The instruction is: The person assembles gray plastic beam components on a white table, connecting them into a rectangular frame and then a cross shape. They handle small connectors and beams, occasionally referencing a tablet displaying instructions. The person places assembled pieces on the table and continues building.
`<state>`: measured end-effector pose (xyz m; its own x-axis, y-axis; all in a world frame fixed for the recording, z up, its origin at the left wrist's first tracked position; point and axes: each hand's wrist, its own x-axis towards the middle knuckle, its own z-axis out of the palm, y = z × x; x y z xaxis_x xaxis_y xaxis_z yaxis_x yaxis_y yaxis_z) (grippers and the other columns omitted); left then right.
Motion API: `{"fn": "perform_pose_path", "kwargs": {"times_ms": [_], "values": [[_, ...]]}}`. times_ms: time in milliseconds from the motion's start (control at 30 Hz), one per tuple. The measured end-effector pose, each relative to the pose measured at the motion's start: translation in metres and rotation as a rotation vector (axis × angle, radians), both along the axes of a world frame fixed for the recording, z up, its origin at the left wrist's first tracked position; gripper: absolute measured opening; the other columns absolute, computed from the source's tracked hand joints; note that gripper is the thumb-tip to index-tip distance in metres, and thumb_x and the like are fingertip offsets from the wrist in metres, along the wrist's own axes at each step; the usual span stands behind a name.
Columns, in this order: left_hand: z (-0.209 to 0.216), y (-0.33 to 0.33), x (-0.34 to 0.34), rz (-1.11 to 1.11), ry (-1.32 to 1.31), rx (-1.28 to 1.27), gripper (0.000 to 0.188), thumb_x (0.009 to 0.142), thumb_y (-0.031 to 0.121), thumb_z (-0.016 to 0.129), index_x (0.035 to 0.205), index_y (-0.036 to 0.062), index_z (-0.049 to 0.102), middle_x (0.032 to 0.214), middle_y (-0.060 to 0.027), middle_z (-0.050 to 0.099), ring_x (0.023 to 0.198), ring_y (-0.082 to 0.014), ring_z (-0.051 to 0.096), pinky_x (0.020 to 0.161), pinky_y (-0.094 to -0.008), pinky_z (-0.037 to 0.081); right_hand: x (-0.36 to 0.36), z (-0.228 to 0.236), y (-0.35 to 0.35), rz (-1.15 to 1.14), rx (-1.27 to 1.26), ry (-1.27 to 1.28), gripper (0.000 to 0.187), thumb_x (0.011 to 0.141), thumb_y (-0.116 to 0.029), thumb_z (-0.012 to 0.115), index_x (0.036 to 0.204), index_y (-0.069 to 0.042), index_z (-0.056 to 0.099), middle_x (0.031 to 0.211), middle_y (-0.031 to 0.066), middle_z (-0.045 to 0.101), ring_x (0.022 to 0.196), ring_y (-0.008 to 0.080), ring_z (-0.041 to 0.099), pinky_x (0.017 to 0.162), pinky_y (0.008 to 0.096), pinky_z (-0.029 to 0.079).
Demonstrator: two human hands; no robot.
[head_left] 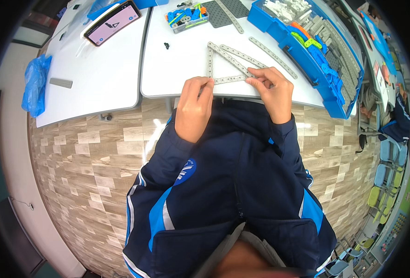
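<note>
Hands (194,107) (278,94) pinch a grey beam triangle (230,59); blue bin (326,95) and clear box (192,26) hold mixed coloured parts (330,72).

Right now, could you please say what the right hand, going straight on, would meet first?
Probably the grey strip triangle, whose corner the right hand seems to pinch; depth is unclear.

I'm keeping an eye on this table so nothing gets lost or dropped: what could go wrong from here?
The triangle of grey strips might shift out of line if either the left hand or the right hand slackens at its lower corners.

Its bottom side lies near the front edge of the white table, so a slip could send it to the floor.

The small black piece, loose on the tabletop, could be brushed away.
</note>
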<state>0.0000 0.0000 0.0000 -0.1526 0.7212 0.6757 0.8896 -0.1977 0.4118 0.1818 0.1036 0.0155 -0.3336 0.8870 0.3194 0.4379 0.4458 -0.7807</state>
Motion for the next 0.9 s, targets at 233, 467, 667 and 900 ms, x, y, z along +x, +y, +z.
{"fn": "perform_pose_path", "kwargs": {"times_ms": [233,467,667,900], "values": [[0.0000,0.0007,0.0006,-0.001,-0.005,0.006,0.021,0.079,-0.012,0.074,0.099,-0.0033,0.072,0.100,-0.0105,0.066,0.088,-0.0258,0.067,0.074,-0.0349,0.056,0.0002,0.0006,0.0011,0.006,-0.001,-0.004,0.024,0.079,-0.007,0.083,0.103,-0.003,0.079,0.084,0.0066,0.070,0.067,0.0108,0.059,0.063,0.0252,0.047],[0.0014,0.0000,-0.0005,-0.042,-0.051,0.035,0.020,0.079,-0.012,0.072,0.097,-0.0045,0.070,0.100,-0.0119,0.066,0.090,-0.0290,0.066,0.076,-0.0375,0.055,0.0011,0.0017,0.0011,0.018,0.058,-0.023,0.023,0.078,-0.007,0.083,0.101,-0.004,0.079,0.082,0.0090,0.069,0.066,0.0156,0.063,0.062,0.0278,0.049],[0.0013,-0.0026,-0.0024,-0.049,-0.061,0.025,0.021,0.078,-0.012,0.071,0.097,-0.0052,0.069,0.100,-0.0121,0.065,0.094,-0.0296,0.065,0.078,-0.0372,0.055,-0.0023,0.0021,-0.0002,-0.002,-0.015,-0.012,0.025,0.078,-0.006,0.083,0.103,-0.004,0.079,0.083,0.0058,0.069,0.068,0.0117,0.061,0.064,0.0253,0.047],[0.0006,-0.0036,-0.0040,-0.059,-0.030,0.007,0.026,0.076,-0.011,0.067,0.102,-0.0074,0.067,0.100,-0.0112,0.063,0.097,-0.0279,0.063,0.079,-0.0366,0.056,-0.0008,0.0006,-0.0004,-0.013,-0.056,-0.013,0.026,0.079,-0.005,0.083,0.104,-0.003,0.079,0.083,0.0050,0.068,0.070,0.0106,0.061,0.066,0.0244,0.047]]}}
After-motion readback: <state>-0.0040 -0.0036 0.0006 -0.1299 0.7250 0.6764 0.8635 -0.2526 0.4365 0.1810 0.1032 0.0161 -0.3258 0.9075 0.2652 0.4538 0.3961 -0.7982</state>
